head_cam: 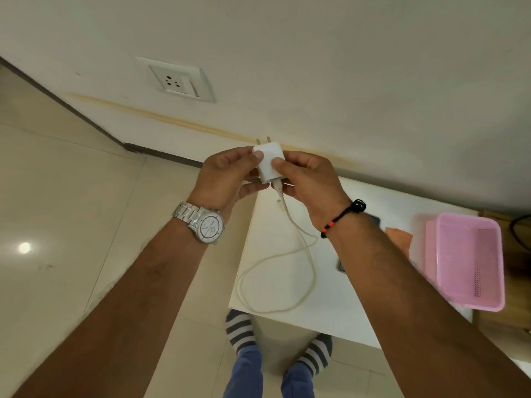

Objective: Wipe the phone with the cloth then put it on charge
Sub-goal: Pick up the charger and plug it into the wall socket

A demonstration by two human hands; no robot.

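Both hands hold a white charger plug [268, 160] above the left edge of the white table [324, 300], its two prongs pointing up toward the wall. My left hand [227, 176] grips its left side with thumb on top. My right hand [311, 185] pinches its lower right corner near the cable joint. The white cable [301, 239] hangs from the plug and loops over the table. The dark phone [342, 267] lies on the table, mostly hidden under my right forearm. An orange cloth [399, 235] lies beside it, partly hidden.
A white wall socket [176, 80] sits on the wall, up and left of the plug. A pink plastic basket [471, 259] stands at the table's right. Beige tiled floor [71, 196] spreads to the left. My striped-socked feet [240, 331] show below the table edge.
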